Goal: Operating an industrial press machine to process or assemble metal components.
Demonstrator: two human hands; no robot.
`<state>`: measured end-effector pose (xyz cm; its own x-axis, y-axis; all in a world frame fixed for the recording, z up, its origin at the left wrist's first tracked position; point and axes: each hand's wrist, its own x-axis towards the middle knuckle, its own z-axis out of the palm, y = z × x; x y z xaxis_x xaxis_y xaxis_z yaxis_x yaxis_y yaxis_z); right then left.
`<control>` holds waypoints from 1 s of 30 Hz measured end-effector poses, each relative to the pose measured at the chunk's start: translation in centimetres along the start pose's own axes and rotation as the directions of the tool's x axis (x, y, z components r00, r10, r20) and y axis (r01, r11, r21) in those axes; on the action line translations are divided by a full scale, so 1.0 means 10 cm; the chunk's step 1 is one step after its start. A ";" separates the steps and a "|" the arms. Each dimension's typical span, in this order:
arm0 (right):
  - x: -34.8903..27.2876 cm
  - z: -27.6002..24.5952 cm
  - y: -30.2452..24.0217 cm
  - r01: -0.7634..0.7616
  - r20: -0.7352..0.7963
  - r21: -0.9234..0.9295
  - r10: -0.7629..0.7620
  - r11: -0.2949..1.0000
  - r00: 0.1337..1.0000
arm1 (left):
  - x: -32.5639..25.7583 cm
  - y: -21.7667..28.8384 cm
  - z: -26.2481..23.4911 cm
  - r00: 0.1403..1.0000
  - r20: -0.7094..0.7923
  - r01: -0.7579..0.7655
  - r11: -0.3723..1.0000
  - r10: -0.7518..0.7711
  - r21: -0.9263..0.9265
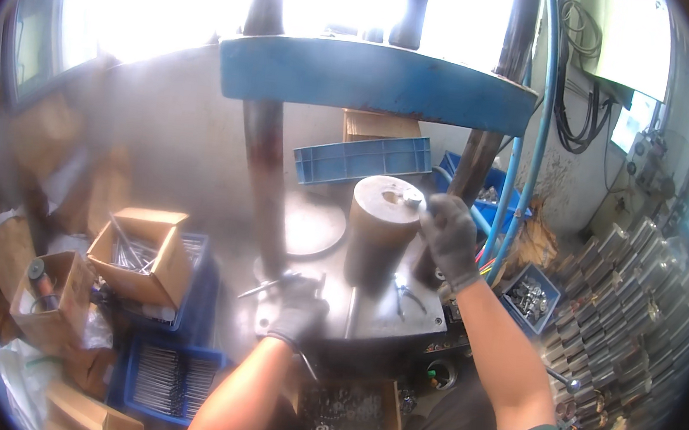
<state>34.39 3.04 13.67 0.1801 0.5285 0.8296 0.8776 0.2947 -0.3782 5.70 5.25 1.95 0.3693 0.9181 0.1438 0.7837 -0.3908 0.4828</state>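
Note:
A thick grey metal cylinder (375, 239) with a round hole in its top stands on the press's metal plate (413, 325). My right hand (449, 232), in a dark grey glove, is at the cylinder's top right edge. Its curled fingers pinch a small round metal part (414, 200) beside the hole. Lower left, my gloved left hand (301, 309) is closed over the plate's front, around a thin metal rod (258, 289) that sticks out to the left; blur hides the fingertips. Between my hands, a short metal bar (352, 311) and blue-handled pliers (404, 297) lie on the plate.
A blue press crossbeam (374, 79) spans overhead between dark columns (264, 174). At left are a cardboard box of rods (145, 258) and a blue bin of rods (171, 381). A tray of small parts (349, 408) sits below. Stacked metal bars (625, 317) fill the right.

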 end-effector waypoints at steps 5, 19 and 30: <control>-0.60 -0.87 -0.38 0.146 0.044 -0.011 -0.145 0.989 0.988 | -0.07 -0.26 0.24 0.982 0.141 -0.096 0.977 0.124 -0.191; -1.27 -3.40 -0.25 0.049 0.810 -0.503 0.451 0.863 0.375 | 0.05 0.51 -0.44 0.995 -0.087 -0.099 0.279 0.055 -0.955; -1.25 -3.27 -0.35 0.047 0.790 -0.531 0.475 0.846 0.386 | 1.41 1.62 -0.77 0.946 -0.287 -0.325 0.437 0.152 -0.839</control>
<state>43.64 -30.60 18.08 0.1355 0.9736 -0.1839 0.9868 -0.1492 -0.0628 19.78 12.38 18.47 0.3250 0.8276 0.4576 -0.1963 -0.4143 0.8887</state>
